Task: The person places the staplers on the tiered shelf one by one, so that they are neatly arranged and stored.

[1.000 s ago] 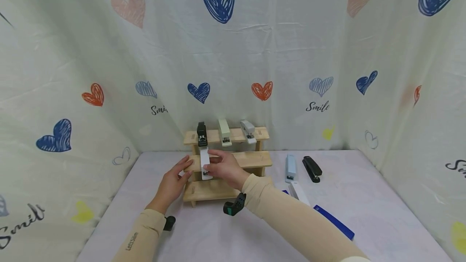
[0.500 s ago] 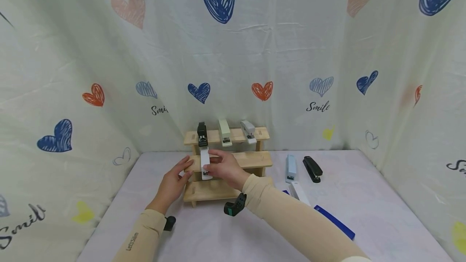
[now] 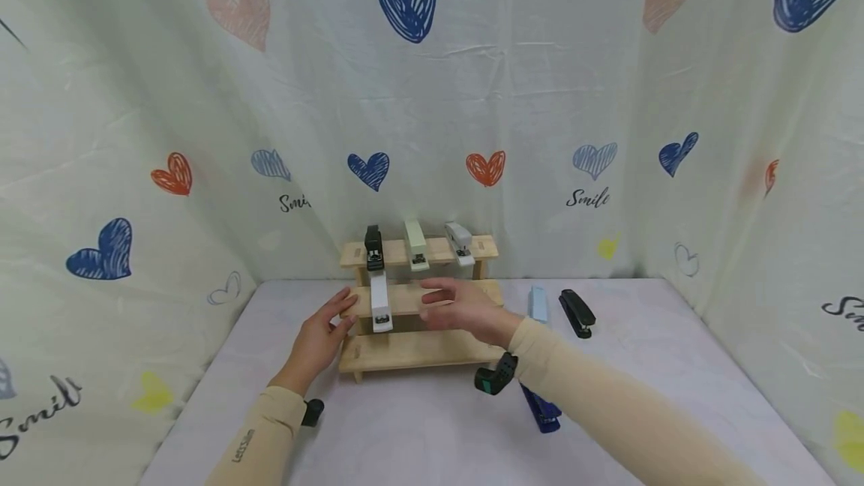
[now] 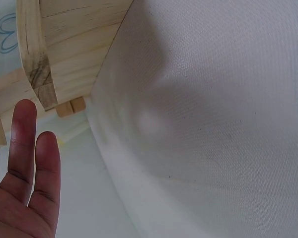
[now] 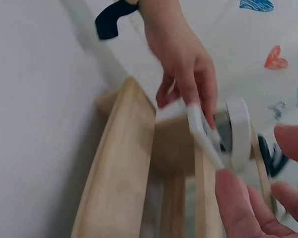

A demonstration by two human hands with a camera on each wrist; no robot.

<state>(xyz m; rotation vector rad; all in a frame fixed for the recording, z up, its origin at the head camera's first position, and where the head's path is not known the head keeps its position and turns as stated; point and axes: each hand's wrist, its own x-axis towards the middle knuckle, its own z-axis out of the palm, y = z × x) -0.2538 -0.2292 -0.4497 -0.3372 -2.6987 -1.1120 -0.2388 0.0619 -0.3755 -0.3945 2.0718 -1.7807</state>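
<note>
On the left part of the middle board of the three-tier wooden rack (image 3: 418,351) lies a white stapler (image 3: 381,302), its front end jutting past the board's edge. My left hand (image 3: 317,340) holds the left end of that board, thumb at the front edge and fingers on top, beside the stapler. To the right of the stapler, my right hand (image 3: 469,313) hovers in front of the rack with its fingers spread and nothing in them. A black stapler (image 3: 374,248), a pale green stapler (image 3: 416,245) and a light grey stapler (image 3: 460,244) stand on the top board.
Right of the rack on the table (image 3: 378,441) lie a light blue stapler (image 3: 538,304), a black stapler (image 3: 577,313) and a dark blue stapler (image 3: 541,409), the last partly behind my right forearm. A curtain (image 3: 432,96) with printed hearts hangs behind the table.
My right hand has let go of the white stapler and moved right, leaving it on the middle board. The left hand stays at the board's end.
</note>
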